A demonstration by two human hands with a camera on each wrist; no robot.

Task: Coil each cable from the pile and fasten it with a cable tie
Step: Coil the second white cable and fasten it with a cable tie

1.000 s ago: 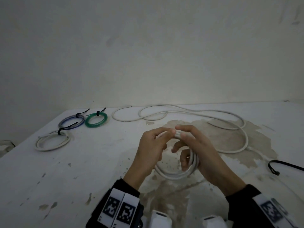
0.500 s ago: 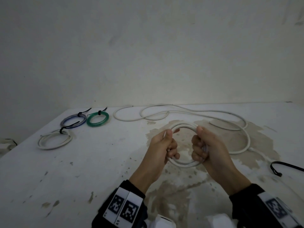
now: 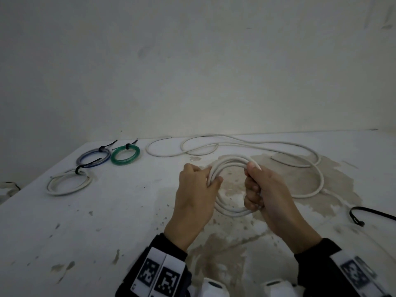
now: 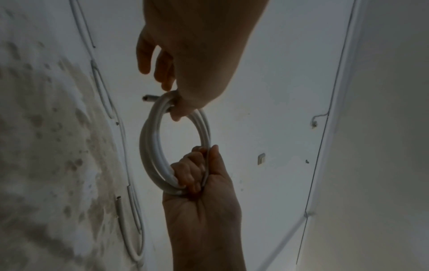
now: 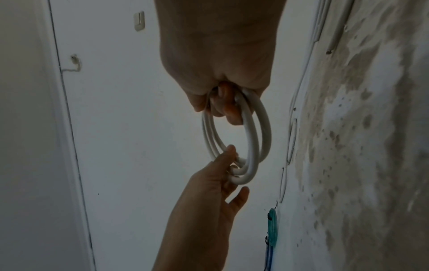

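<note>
A white cable coil (image 3: 229, 162) of several loops hangs upright above the table (image 3: 128, 211), between both hands. My left hand (image 3: 212, 179) pinches its left side with thumb and fingers. My right hand (image 3: 252, 185) grips the right side in a fist. In the left wrist view the coil (image 4: 150, 146) runs from my left hand (image 4: 178, 102) down to my right hand (image 4: 197, 174), with a cut cable end sticking out by the left fingers. The right wrist view shows the coil (image 5: 253, 143) between the right fist (image 5: 223, 99) and the left hand (image 5: 230, 165).
Loose white cables (image 3: 235, 144) loop across the back of the table. A black cable tie (image 3: 364, 213) lies at the right edge. At the back left sit a blue coil (image 3: 94, 158), a green coil (image 3: 125, 154) and a white coil (image 3: 68, 183), each tied in black.
One second ago both hands met at the coil's top. They have since parted to opposite sides, and the coil now stands more upright and a little farther from me.
</note>
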